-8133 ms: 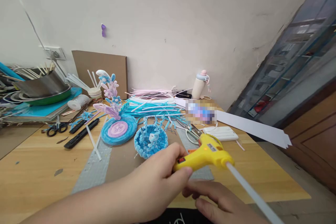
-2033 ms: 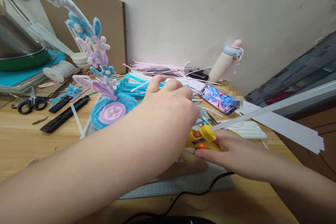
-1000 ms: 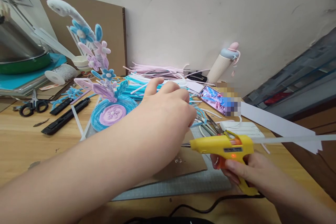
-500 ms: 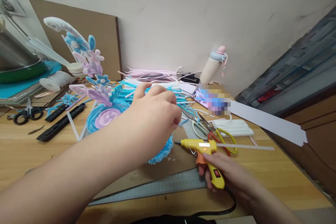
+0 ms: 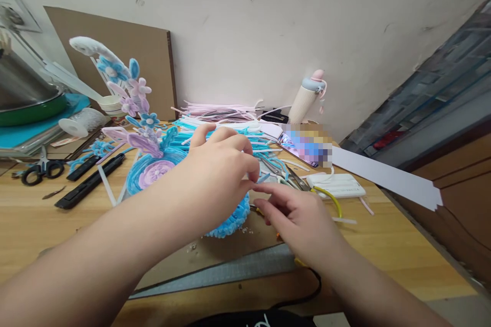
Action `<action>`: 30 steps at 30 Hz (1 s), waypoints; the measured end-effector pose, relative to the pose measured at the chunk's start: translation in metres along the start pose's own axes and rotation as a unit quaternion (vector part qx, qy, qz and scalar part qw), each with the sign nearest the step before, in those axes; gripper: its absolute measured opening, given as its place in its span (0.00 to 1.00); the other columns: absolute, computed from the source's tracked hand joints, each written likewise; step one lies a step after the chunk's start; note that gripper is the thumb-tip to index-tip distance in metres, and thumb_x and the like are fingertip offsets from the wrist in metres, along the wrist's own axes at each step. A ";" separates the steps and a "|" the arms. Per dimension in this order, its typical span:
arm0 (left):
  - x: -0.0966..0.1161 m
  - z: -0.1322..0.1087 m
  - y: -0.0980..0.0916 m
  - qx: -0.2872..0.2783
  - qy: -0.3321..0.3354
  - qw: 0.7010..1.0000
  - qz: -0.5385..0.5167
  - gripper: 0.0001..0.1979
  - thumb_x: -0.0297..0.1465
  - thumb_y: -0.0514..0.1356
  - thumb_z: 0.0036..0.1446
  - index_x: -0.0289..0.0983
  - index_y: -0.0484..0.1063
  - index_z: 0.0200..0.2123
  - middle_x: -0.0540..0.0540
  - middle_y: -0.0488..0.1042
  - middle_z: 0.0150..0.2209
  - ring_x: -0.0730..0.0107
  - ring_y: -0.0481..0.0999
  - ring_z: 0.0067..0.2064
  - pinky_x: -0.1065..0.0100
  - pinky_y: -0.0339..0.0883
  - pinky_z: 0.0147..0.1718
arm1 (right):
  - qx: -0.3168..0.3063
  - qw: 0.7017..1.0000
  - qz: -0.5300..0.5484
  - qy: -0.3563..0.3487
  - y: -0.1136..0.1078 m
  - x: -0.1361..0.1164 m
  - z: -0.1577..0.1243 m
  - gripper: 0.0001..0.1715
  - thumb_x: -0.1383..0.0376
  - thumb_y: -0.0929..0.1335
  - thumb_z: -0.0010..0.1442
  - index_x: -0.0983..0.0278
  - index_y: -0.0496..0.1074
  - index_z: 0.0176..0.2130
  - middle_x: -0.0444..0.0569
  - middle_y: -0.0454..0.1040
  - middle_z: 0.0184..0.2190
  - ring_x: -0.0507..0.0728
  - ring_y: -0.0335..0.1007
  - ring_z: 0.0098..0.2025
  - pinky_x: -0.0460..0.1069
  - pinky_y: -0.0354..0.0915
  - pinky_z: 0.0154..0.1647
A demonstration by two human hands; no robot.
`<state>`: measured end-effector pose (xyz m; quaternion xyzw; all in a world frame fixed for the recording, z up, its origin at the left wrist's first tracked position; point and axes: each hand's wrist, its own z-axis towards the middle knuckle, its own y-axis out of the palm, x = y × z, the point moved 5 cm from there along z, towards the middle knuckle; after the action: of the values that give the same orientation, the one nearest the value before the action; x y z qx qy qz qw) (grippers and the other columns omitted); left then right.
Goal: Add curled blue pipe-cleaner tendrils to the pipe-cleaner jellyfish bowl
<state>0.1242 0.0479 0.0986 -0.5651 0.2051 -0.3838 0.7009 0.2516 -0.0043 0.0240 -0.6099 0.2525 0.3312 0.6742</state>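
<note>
My left hand [image 5: 224,173] hovers above a blue fuzzy round piece [image 5: 232,219], its fingers bent into a pinch. A small blue fuzzy petal-like piece [image 5: 264,178] shows at those fingertips, mostly hidden. My right hand [image 5: 299,209] meets the left fingertips with its index finger stretched out and its thumb apart. Below my right hand lies the yellow glue gun [image 5: 301,262], largely covered by it. Left of my hands stands a blue and lilac coiled base [image 5: 153,173] bearing a curved white stem [image 5: 92,47] with blue and pink pipe-cleaner flowers.
Pink and blue pipe cleaners [image 5: 218,107] are piled behind my hands. Scissors [image 5: 295,176], a white power bank [image 5: 337,185] and a phone [image 5: 295,145] lie to the right, with a bottle [image 5: 305,101] behind. Black-handled scissors [image 5: 43,167] and a black cutter [image 5: 90,181] lie left.
My right hand has let go of the glue gun, which now lies under it, and has moved up and left to my left fingertips. My left hand stays nearly in place.
</note>
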 end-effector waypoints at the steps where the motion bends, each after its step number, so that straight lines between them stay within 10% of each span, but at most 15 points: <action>1: 0.001 0.000 0.000 0.001 0.001 1.000 -0.003 0.10 0.27 0.60 0.54 0.45 0.79 0.26 0.48 0.78 0.39 0.54 0.70 0.49 0.41 0.52 0.53 | 0.002 1.000 -0.005 -0.010 0.003 -0.004 0.004 0.15 0.60 0.65 0.63 0.58 0.76 0.48 0.41 0.74 0.21 0.52 0.66 0.22 0.46 0.59 0.23; 7: 0.003 -0.006 -0.005 0.003 -0.011 1.000 -0.023 0.08 0.26 0.61 0.55 0.44 0.78 0.28 0.49 0.77 0.42 0.56 0.70 0.50 0.43 0.53 0.54 | 0.010 0.999 0.013 -0.032 0.010 -0.006 0.015 0.12 0.61 0.65 0.63 0.62 0.76 0.33 0.39 0.67 0.17 0.50 0.62 0.20 0.45 0.56 0.22; 13: -0.015 -0.053 -0.020 0.229 -0.053 0.966 -0.109 0.08 0.27 0.57 0.60 0.45 0.73 0.40 0.50 0.73 0.48 0.60 0.71 0.52 0.50 0.61 0.52 | 0.024 0.999 0.035 -0.032 0.014 0.000 0.015 0.12 0.59 0.66 0.62 0.62 0.78 0.36 0.40 0.66 0.18 0.50 0.61 0.20 0.44 0.56 0.19; 19: -0.056 -0.101 0.008 0.394 -0.169 0.889 -0.159 0.10 0.23 0.59 0.58 0.45 0.72 0.37 0.50 0.72 0.41 0.61 0.72 0.48 0.53 0.66 0.50 | 0.083 0.995 0.026 -0.040 0.014 0.005 0.012 0.11 0.60 0.67 0.61 0.62 0.78 0.35 0.40 0.66 0.16 0.49 0.59 0.16 0.44 0.58 0.16; 30: -0.067 -0.116 0.053 0.339 -0.188 0.901 -0.192 0.14 0.20 0.57 0.57 0.46 0.70 0.40 0.49 0.70 0.43 0.60 0.71 0.48 0.51 0.65 0.50 | 0.146 0.987 -0.058 -0.038 0.012 0.007 0.003 0.08 0.60 0.68 0.60 0.59 0.78 0.36 0.41 0.71 0.18 0.51 0.65 0.18 0.46 0.63 0.22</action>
<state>0.0151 0.0291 0.0067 -0.3835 -0.1859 -0.4437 0.7883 0.2468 -0.0004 0.0118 -0.5052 0.2368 0.2742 0.7833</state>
